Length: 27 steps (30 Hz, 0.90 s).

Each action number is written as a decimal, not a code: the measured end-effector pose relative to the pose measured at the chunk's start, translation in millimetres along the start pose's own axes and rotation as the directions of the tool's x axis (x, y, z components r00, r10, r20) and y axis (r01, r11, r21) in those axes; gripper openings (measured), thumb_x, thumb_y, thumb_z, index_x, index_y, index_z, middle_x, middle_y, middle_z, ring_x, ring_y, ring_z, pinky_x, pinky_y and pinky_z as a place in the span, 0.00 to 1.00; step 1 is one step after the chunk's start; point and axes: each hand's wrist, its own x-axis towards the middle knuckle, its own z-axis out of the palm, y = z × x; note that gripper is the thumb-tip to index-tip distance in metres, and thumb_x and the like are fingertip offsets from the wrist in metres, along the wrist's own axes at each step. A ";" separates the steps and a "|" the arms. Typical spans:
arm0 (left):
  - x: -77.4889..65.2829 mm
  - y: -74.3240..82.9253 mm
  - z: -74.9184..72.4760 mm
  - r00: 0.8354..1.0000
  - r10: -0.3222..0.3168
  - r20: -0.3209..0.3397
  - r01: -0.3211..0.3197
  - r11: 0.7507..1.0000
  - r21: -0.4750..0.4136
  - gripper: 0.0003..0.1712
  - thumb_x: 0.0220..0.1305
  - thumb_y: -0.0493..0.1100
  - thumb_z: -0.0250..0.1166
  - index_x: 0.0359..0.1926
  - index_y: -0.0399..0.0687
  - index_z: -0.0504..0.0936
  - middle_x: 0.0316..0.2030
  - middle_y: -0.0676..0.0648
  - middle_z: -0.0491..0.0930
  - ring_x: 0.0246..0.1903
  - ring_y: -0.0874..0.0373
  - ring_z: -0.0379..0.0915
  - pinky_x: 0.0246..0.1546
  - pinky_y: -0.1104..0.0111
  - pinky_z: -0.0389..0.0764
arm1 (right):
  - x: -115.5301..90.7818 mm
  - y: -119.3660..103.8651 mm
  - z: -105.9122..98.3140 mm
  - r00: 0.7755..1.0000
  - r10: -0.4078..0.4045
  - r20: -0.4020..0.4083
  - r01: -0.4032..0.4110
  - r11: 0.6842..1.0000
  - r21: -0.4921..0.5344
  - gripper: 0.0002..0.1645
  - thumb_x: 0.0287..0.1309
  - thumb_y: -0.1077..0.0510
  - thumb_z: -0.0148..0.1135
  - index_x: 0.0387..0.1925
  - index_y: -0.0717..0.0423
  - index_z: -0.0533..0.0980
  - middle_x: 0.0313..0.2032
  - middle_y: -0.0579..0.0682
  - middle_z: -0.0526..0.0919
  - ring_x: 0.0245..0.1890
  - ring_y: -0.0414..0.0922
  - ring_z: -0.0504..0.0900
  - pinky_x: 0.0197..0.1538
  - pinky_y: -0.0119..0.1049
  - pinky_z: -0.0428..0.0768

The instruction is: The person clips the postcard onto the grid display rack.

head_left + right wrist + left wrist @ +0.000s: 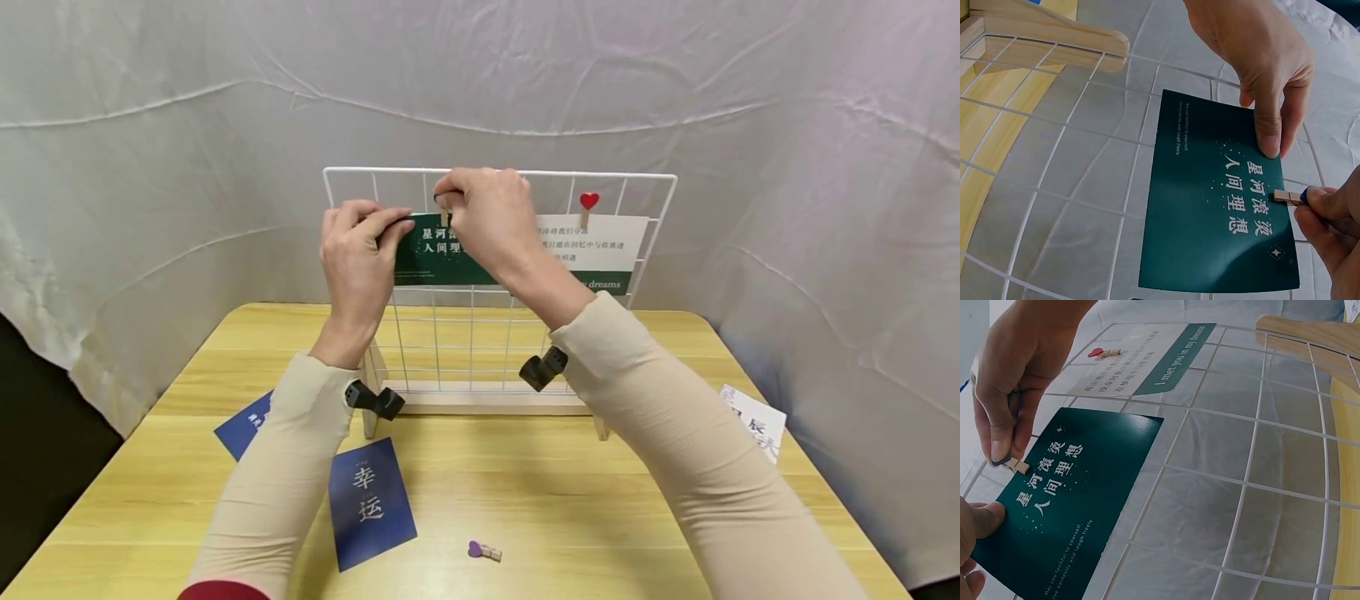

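A dark green card [1210,206] with white characters lies against the white wire grid [435,346], near its top. My left hand [358,250] pinches the card's upper left corner between thumb and fingers. With thumb and forefinger, my right hand [498,221] pinches a small wooden clothespin [1289,197] whose end is blue. The clothespin's tip sits over the card's top edge. To the right, a white and green card [1147,359] hangs on the grid under a clothespin with a red heart [589,201].
On the wooden table [525,500] lie a blue card [371,504], another blue card [243,425] partly behind my left sleeve, and a clothespin with a purple heart [484,551]. A white card [756,421] is at the right. Wooden feet [369,392] support the grid.
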 end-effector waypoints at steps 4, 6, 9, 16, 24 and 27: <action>1.8 1.3 -1.7 1.000 -0.002 0.017 0.002 1.000 0.013 0.12 0.61 0.45 0.69 0.39 0.43 0.90 0.37 0.43 0.80 0.41 0.46 0.68 0.43 0.58 0.68 | 0.4 0.2 -0.3 1.000 -0.002 -0.004 0.002 1.000 0.014 0.11 0.69 0.58 0.58 0.43 0.52 0.86 0.37 0.45 0.88 0.39 0.42 0.85 0.58 0.41 0.74; 3.2 2.1 -2.9 0.999 -0.008 0.033 0.007 1.000 0.026 0.12 0.61 0.46 0.68 0.40 0.43 0.90 0.37 0.43 0.80 0.42 0.46 0.68 0.43 0.58 0.69 | 0.3 0.4 -0.4 1.000 -0.009 -0.002 0.009 1.000 0.020 0.11 0.69 0.58 0.58 0.43 0.52 0.86 0.36 0.45 0.88 0.39 0.42 0.85 0.58 0.41 0.74; 5.3 3.3 -4.9 0.999 -0.013 0.051 0.011 0.999 0.040 0.13 0.62 0.47 0.68 0.40 0.43 0.90 0.38 0.43 0.80 0.42 0.46 0.68 0.43 0.58 0.69 | 0.5 0.4 -0.3 1.000 -0.017 -0.005 0.018 1.000 0.021 0.11 0.69 0.58 0.58 0.43 0.52 0.86 0.37 0.45 0.88 0.39 0.42 0.85 0.58 0.41 0.74; 8.7 5.2 -9.0 0.997 -0.007 0.071 0.003 0.998 0.062 0.12 0.61 0.46 0.68 0.39 0.42 0.90 0.37 0.43 0.81 0.42 0.46 0.68 0.44 0.57 0.69 | 1.4 -1.5 -0.5 1.000 -0.023 -0.004 0.023 0.999 0.029 0.11 0.69 0.57 0.59 0.43 0.52 0.86 0.38 0.44 0.88 0.40 0.42 0.85 0.57 0.42 0.74; 10.7 5.4 -11.1 0.995 0.032 0.098 -0.039 0.997 0.061 0.12 0.61 0.46 0.68 0.39 0.43 0.90 0.37 0.44 0.80 0.41 0.45 0.68 0.43 0.57 0.68 | 2.7 -2.7 -1.9 1.000 -0.009 0.019 0.009 1.000 0.019 0.11 0.69 0.56 0.59 0.44 0.50 0.86 0.38 0.43 0.88 0.40 0.42 0.85 0.60 0.46 0.72; 11.6 4.3 -11.1 0.993 0.056 0.103 -0.062 0.997 0.056 0.12 0.61 0.46 0.68 0.38 0.42 0.90 0.37 0.43 0.80 0.41 0.45 0.68 0.43 0.56 0.69 | 2.8 -2.4 -1.9 1.000 0.000 0.026 -0.001 1.000 0.015 0.11 0.69 0.56 0.59 0.44 0.50 0.86 0.38 0.43 0.88 0.40 0.42 0.85 0.60 0.46 0.71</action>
